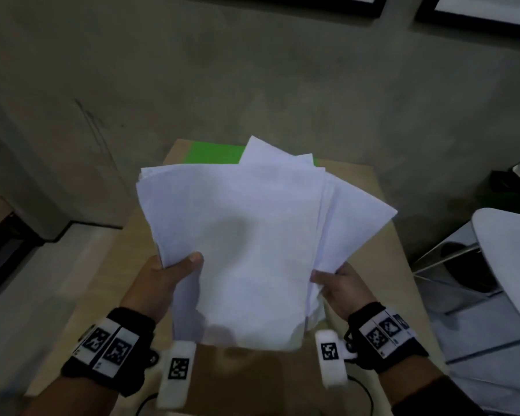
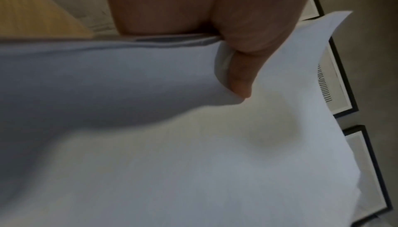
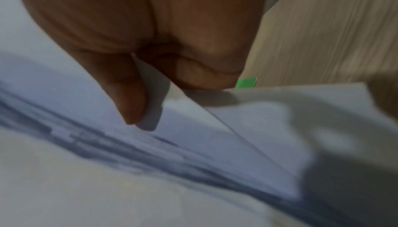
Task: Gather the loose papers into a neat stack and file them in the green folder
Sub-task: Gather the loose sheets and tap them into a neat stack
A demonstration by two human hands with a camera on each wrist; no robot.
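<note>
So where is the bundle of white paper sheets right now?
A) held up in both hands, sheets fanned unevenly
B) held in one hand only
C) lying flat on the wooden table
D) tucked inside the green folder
A: the left hand and the right hand each grip a near edge of the bundle of white paper sheets, whose far corners splay apart above the green folder on the wooden table.

- No readable words, brands or numbers anywhere.
- Wristbands (image 1: pixel 108 345) on both wrists and the white camera housings (image 1: pixel 177 372) carry black-and-white square marker codes, no letters.
- Framed print (image 2: pixel 329 81) on the wall shows only a row of short black strokes.
- Papers (image 1: pixel 237 241) look blank.
</note>
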